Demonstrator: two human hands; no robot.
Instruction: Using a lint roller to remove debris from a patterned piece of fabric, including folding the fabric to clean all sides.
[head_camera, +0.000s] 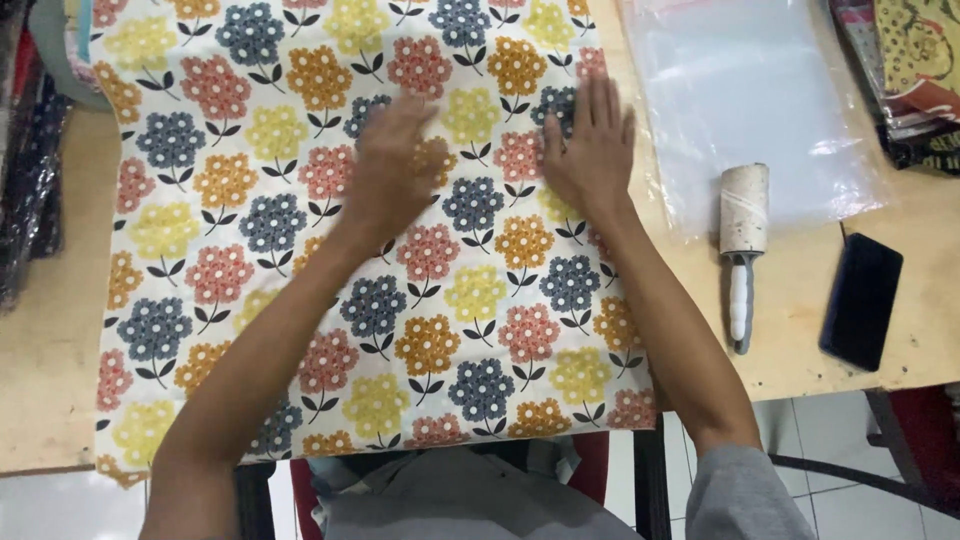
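Pressing flat, fingers (590, 110) spread, floral cloth (250, 300)

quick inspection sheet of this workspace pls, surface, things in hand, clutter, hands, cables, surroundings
surface: light wooden table, mostly covered by cloth.
job's things: floral fabric with blue, yellow, orange and pink flowers, spread flat, its near edge at the table's front.
clutter: lint roller with white handle, clear plastic bags, black phone lying flat, all right of the fabric.
hands: left hand and right hand both pressed flat on the fabric, fingers spread, holding nothing.
cables: nothing seen.
surroundings: stacked packaged textiles at left edge and top right; white tiled floor below.
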